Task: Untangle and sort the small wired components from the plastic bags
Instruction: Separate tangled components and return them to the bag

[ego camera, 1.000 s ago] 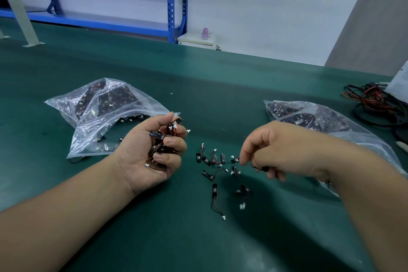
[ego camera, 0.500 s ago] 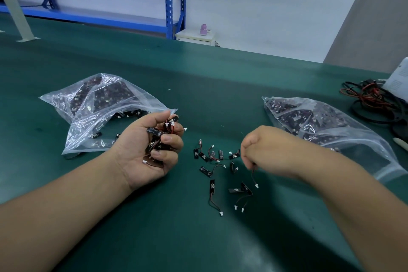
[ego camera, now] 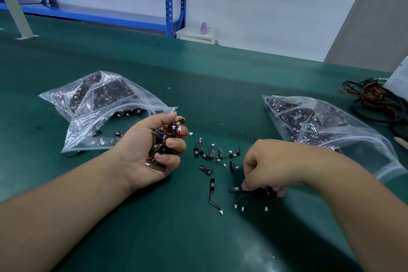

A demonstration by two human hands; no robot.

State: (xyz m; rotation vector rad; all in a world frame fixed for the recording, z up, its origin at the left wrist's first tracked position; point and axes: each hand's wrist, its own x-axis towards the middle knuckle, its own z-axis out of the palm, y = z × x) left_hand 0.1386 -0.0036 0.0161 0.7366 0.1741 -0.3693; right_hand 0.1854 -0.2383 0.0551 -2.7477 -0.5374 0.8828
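L hand (ego camera: pixel 145 150): center-left, grip curled round bunch of wired parts (ego camera: pixel 164 139).
R hand (ego camera: pixel 271 165): center-right, fingertips pinching wired part (ego camera: pixel 235 189) on table (ego camera: pixel 198 84).
loose parts (ego camera: pixel 212 154): scattered btwn hands.
left bag (ego camera: pixel 99 104): upper left.
right bag (ego camera: pixel 326 126): right side.

Soft, even overhead light. A pale sheen lies on the green table (ego camera: pixel 254 256) near the bottom edge, with a soft shadow under the right hand (ego camera: pixel 269 165). Wide-angle distortion bows the table's far edge. The blue shelf (ego camera: pixel 99 19) is blurred.
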